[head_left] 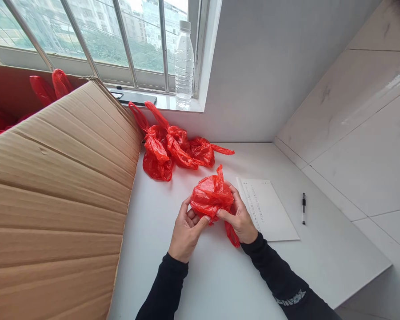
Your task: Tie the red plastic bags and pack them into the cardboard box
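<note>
A crumpled red plastic bag (210,195) is held just above the white table (220,275), between both my hands. My left hand (186,231) grips its lower left side with thumb and fingers curled. My right hand (240,218) is closed on its right side, and a red tail of the bag hangs below that hand. Three knotted red bags (173,146) lie in a heap farther back on the table, near the wall under the window.
A large open cardboard box (60,195) with more red bags (50,86) inside fills the left. A sheet of paper (268,209) and a black pen (303,208) lie to the right. A water bottle (184,62) and a dark flat object (135,97) sit on the windowsill.
</note>
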### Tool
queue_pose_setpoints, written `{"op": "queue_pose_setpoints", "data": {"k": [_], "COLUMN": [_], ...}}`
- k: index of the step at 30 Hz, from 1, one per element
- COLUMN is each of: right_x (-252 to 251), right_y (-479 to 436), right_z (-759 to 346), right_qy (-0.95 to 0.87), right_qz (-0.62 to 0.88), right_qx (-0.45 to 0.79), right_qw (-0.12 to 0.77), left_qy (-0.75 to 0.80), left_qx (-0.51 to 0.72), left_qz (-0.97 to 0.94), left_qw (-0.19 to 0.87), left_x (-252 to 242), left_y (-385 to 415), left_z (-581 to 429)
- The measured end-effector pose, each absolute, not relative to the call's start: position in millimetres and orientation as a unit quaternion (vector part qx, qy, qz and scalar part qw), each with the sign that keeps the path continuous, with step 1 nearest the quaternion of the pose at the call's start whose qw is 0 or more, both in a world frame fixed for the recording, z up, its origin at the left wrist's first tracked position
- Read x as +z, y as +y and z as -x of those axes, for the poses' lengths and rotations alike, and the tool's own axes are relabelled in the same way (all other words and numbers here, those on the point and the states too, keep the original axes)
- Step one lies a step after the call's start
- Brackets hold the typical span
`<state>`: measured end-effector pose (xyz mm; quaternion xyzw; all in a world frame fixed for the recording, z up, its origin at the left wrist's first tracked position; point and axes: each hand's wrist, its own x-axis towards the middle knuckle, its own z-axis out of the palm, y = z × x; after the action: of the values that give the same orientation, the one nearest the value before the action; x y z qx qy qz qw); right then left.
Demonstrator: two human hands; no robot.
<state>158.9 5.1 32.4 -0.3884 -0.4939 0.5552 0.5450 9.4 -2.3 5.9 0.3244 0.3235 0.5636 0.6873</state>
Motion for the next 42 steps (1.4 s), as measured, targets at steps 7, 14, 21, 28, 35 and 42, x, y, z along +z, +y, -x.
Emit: {"op": "queue_pose_setpoints", "data": {"k": [7, 14, 21, 28, 35, 42], "right_x": [31.5, 34.5, 30.0, 28.6, 26.1, 24.3], "right_y": [5.3, 3.9, 5.7, 6.3, 7.4, 8.0], "right_z": [-160.5, -161.1, -162.2, -161.9, -162.8, -163.7], "right_qy": [-0.5, -0.509, -0.499, -0.499, -0.497, -0.492], "right_qz": [0.397, 0.393, 0.387, 0.39, 0.394, 0.396], "right_qx": [0.545, 0.551, 0.564, 0.562, 0.551, 0.546], "right_qw": [0.543, 0.532, 0.532, 0.532, 0.543, 0.55], "left_qy": [0.317, 0.329, 0.349, 0.366, 0.328, 0.326], "left_qx": [0.576, 0.567, 0.55, 0.545, 0.566, 0.572], "left_qz": [-0.314, -0.318, -0.338, -0.341, -0.337, -0.33], "left_qw": [0.685, 0.685, 0.679, 0.673, 0.677, 0.677], "left_x": [1.5, 3.1, 5.8, 4.7, -1.0, -2.4], "left_y": [-1.0, -1.3, -1.2, -1.6, -1.5, -0.4], "left_z": [-11.3, -10.5, -10.3, -10.1, -11.3, -13.0]}}
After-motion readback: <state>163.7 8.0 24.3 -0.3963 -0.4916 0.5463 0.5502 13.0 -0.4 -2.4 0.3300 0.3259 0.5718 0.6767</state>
